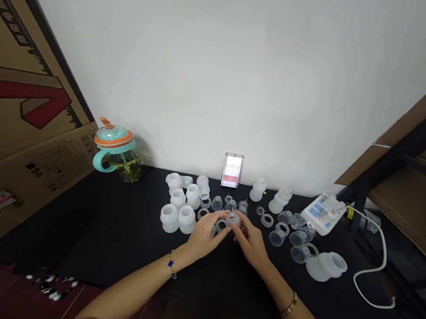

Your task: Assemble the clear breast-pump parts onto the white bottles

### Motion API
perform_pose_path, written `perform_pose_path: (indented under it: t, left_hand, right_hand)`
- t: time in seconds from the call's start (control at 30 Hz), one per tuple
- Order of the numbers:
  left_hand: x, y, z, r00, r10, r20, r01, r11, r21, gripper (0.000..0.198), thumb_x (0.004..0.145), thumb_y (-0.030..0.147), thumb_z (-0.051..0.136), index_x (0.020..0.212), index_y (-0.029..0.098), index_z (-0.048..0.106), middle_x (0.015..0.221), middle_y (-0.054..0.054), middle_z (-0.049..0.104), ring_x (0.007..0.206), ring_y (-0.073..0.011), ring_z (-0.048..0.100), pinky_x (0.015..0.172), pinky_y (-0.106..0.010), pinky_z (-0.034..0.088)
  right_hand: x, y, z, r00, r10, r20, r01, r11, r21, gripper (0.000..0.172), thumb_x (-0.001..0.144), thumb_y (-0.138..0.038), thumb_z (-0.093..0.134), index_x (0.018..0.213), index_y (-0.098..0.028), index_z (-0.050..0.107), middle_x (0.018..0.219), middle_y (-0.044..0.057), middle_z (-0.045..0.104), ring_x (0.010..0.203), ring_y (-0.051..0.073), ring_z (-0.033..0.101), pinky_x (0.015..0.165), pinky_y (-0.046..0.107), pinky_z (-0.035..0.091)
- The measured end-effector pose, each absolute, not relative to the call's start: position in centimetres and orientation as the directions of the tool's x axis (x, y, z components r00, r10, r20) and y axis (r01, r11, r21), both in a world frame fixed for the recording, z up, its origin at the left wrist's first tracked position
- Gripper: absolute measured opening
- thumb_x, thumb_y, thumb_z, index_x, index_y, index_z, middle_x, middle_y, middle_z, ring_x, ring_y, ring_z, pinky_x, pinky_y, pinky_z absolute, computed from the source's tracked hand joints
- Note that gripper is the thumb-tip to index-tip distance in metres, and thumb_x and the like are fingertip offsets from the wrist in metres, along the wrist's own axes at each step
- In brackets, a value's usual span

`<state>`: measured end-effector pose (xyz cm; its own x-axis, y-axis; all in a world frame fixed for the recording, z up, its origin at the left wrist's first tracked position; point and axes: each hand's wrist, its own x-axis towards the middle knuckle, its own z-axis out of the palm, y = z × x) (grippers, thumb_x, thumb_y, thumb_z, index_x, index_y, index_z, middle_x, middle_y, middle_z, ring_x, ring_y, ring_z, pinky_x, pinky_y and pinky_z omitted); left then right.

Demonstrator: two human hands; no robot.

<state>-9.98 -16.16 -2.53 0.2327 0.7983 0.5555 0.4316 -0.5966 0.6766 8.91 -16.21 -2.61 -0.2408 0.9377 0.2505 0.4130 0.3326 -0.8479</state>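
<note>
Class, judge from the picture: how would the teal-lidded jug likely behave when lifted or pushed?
The jug is probably rather heavy, since leafy contents show through its clear body. That body looks rigid, so it should keep its shape when gripped. Lifting by the side handle might tilt it.

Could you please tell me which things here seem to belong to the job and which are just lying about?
Likely part of the job: clear piece held by the left hand and right hand; white bottles; clear cups; rings.

Probably just lying about: lidded jug; white cable; cardboard box.
</note>
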Motion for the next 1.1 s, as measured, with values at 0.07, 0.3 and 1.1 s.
perform_pose_path:
  t: [0.07, 0.3, 1.1]
  left_hand:
    - [-9.96, -16.18, -2.49, 0.235, 0.807, 0.542, 0.416, -0.587, 0.694, 0.022, 0.094, 0.029, 0.064, 0.115, 0.025, 0.059, 0.125, -0.007, 0.069, 0.117, -0.0249, 0.065, 0.100, -0.044, 0.054]
    - [-9.92, -16.18, -2.42, 0.245, 0.821, 0.515, 0.379, -0.570, 0.729, 0.032, 0.093, 0.026, 0.064, 0.124, 0.026, 0.055, 0.122, -0.005, 0.069, 0.112, -0.0214, 0.067, 0.098, -0.039, 0.055]
    - [-9.84, -15.93, -3.36, 0.213, 0.792, 0.572, 0.482, -0.595, 0.644, 0.050, 0.086, 0.019, 0.065, 0.133, 0.025, 0.046, 0.122, -0.008, 0.063, 0.108, -0.0240, 0.063, 0.094, -0.043, 0.054]
  right_hand:
    - [8.90, -16.26, -2.62, -0.253, 0.935, 0.248, 0.408, 0.336, -0.849, 0.049, 0.100, -0.047, 0.049, 0.141, -0.021, 0.052, 0.091, 0.002, 0.072, 0.064, 0.016, 0.067, 0.059, 0.024, 0.051]
    - [8.89, -16.29, -2.63, -0.285, 0.922, 0.263, 0.433, 0.369, -0.822, 0.047, 0.101, -0.047, 0.047, 0.140, -0.021, 0.054, 0.091, 0.003, 0.071, 0.064, 0.015, 0.065, 0.061, 0.024, 0.051]
    - [8.41, -16.42, -2.76, -0.163, 0.910, 0.381, 0.381, 0.414, -0.827, 0.031, 0.093, -0.037, 0.061, 0.121, -0.025, 0.067, 0.130, 0.010, 0.066, 0.071, 0.016, 0.067, 0.053, 0.027, 0.053]
